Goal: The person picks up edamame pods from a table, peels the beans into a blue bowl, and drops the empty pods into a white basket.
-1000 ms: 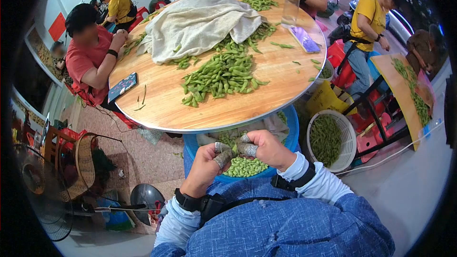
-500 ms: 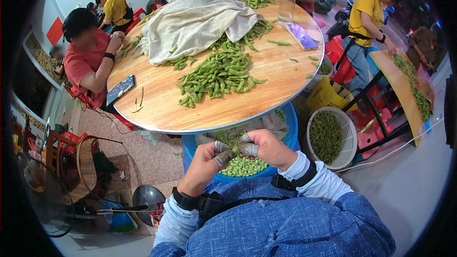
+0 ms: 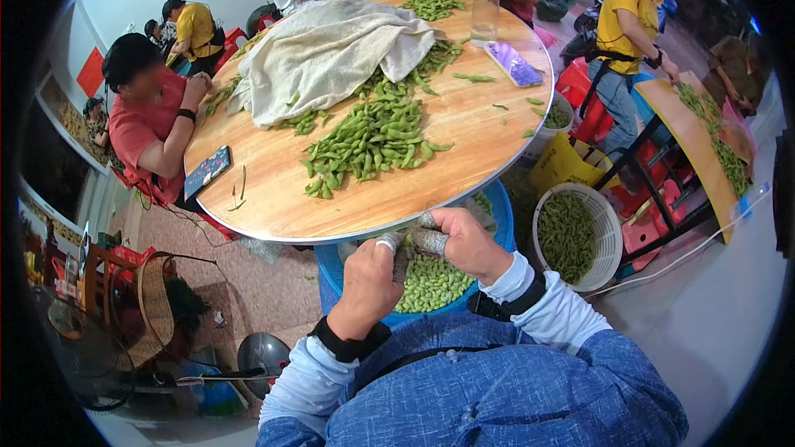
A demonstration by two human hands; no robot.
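Shelled beans (image 3: pixel 435 283) lie below both hands' fingers (image 3: pixel 430 241), pressed together, contents hidden; the bench (image 3: pixel 277 199) juts just ahead; rightward, a yellow bag (image 3: pixel 565 165) bears unreadable lettering.

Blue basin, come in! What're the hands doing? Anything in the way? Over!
Left hand and right hand close together above blue basin. Anything held: can't tell. Green beans inside. Table hides part of basin.

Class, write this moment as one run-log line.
left hand: over blue basin | right hand: close to left | anything held: unclear | blue basin: shelled beans | round table: pods, cloth
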